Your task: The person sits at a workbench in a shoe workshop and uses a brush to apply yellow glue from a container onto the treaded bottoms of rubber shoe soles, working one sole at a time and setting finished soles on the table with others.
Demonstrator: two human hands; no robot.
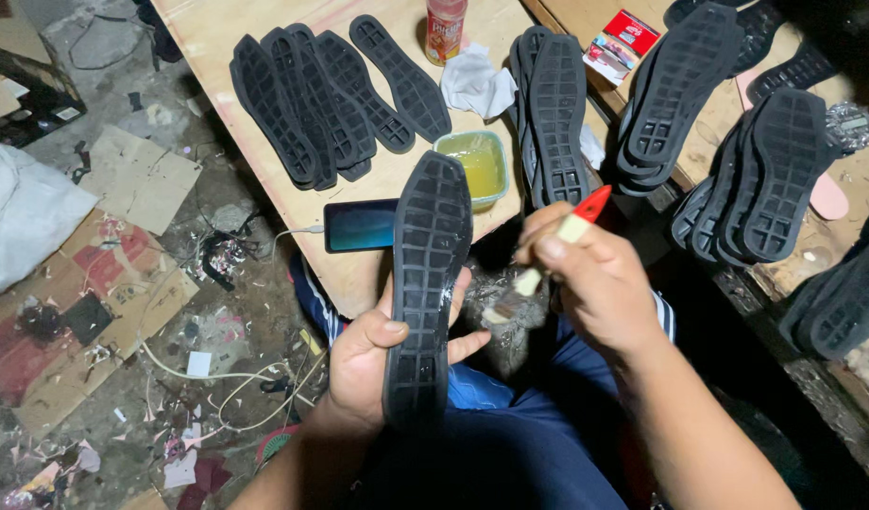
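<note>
Blue trousers [510, 444] fill the bottom of the view, and just above the lap the left hand [373, 354] is wrapped around the heel half of a black shoe sole [428, 274], thumb pressed on the left edge of its tread and fingers curled round from beneath, their tips showing at its right edge. That sole is held tread-up and nearly upright in the picture, its toe end overlapping the near edge of the wooden surface [264, 38]. To its right, the right hand [595, 283] is closed around a small brush [548, 260] with a pale shaft and a red end, thumb and fingers pinching the shaft; the bristles point down and left, close to the sole's right edge, though whether they touch it cannot be told. Behind the toe of the held sole lies a dark phone [359, 225] with a white cable running off its left end, and just beyond the toe sits a small square tub of yellowish glue [474, 165]. Farther back on the surface a fan of black soles [321, 99] lies tread-up, another pair of soles [553, 113] lies right of the tub, a crumpled white rag [474, 85] sits between them, and a red can [444, 28] stands at the far edge. More stacked soles [775, 175] cover a second bench to the right. Cardboard scraps [94, 283] and cords litter the floor on the left.
</note>
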